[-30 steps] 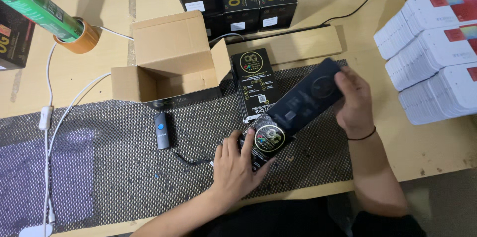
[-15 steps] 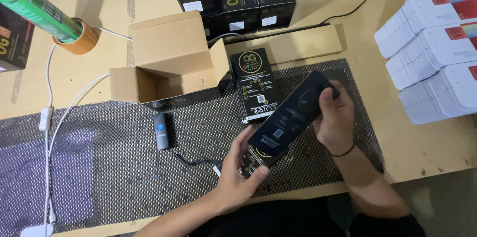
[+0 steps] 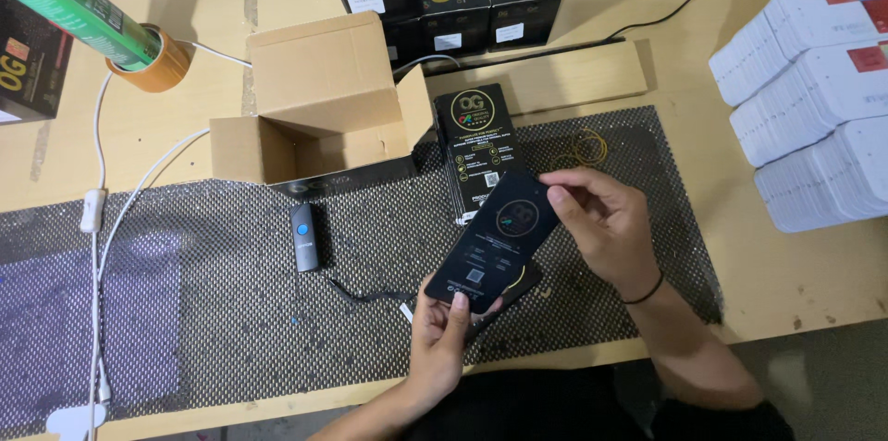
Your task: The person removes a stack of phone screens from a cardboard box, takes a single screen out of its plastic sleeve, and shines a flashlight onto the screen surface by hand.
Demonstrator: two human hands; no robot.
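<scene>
My left hand (image 3: 442, 335) pinches low end of black box (image 3: 493, 243), right hand (image 3: 601, 224) grips top. Box held above mat (image 3: 231, 330), not yet in open carton (image 3: 314, 117); packing left.

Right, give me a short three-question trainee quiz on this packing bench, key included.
1. True or false: both hands hold the flat black packet above the mesh mat.
2. Which thing lies on the mat just left of the packet? A) the small grey scanner B) a pair of scissors C) a roll of string
3. Fill the gap: the open cardboard box stands to the ___ of the upright black box.

Key
1. True: the left hand grips its lower end, the right hand its upper end.
2. A
3. left
</scene>
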